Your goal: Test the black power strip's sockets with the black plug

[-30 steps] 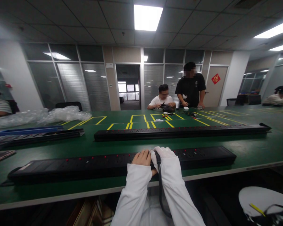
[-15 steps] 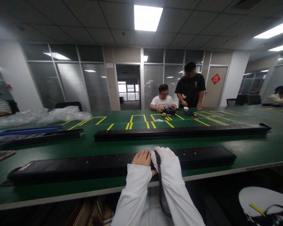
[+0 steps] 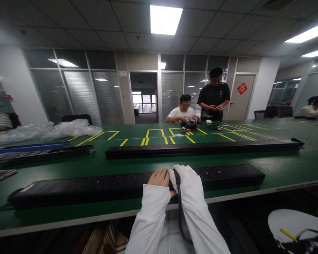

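A long black power strip (image 3: 84, 187) with red dots along its top lies near the table's front edge. My left hand (image 3: 159, 177), bare, lies over the middle of the strip with its fingers curled over it. Right beside it and touching it, my right hand (image 3: 187, 173) in a white dotted glove is closed around the plug end of a black power cord (image 3: 179, 208). The cord hangs down over my right sleeve towards my lap. My hands hide the plug's tip and the sockets beneath, so I cannot tell whether it sits in one.
A second black power strip (image 3: 201, 150) lies farther back on the green table (image 3: 288, 169). Clear plastic wrap (image 3: 76, 127) and blue and black profiles (image 3: 42, 148) are at left. Across the table are a seated person (image 3: 184, 112) and a standing person (image 3: 214, 95).
My hands, the cord and the strips stay in place. Across the table, the standing person has raised both hands together around a small object; the seated person's hands have shifted.
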### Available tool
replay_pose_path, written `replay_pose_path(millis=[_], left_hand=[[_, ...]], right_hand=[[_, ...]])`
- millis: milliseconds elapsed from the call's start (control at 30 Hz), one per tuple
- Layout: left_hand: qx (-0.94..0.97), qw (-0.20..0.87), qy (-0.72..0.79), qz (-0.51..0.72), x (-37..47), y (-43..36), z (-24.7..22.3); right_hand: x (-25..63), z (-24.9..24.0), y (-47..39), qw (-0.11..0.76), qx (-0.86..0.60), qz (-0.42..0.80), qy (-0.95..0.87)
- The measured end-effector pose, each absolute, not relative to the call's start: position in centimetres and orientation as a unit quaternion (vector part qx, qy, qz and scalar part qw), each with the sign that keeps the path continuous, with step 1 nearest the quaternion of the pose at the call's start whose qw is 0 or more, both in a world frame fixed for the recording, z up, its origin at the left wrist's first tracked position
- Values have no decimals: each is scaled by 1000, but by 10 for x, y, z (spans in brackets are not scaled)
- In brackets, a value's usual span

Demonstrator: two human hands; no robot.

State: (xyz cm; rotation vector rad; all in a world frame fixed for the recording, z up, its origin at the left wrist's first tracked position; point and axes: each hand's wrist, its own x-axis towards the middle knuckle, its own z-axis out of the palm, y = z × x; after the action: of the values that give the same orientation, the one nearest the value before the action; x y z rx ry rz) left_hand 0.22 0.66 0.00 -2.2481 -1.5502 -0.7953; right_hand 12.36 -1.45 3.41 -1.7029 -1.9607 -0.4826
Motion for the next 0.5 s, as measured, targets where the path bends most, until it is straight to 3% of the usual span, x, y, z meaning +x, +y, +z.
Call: replay_pose_path(millis=[500], left_hand=[[-785,137,-547,-257,2,6,2]], right_hand=[[126,35,-15,244,-623,-173,-722]])
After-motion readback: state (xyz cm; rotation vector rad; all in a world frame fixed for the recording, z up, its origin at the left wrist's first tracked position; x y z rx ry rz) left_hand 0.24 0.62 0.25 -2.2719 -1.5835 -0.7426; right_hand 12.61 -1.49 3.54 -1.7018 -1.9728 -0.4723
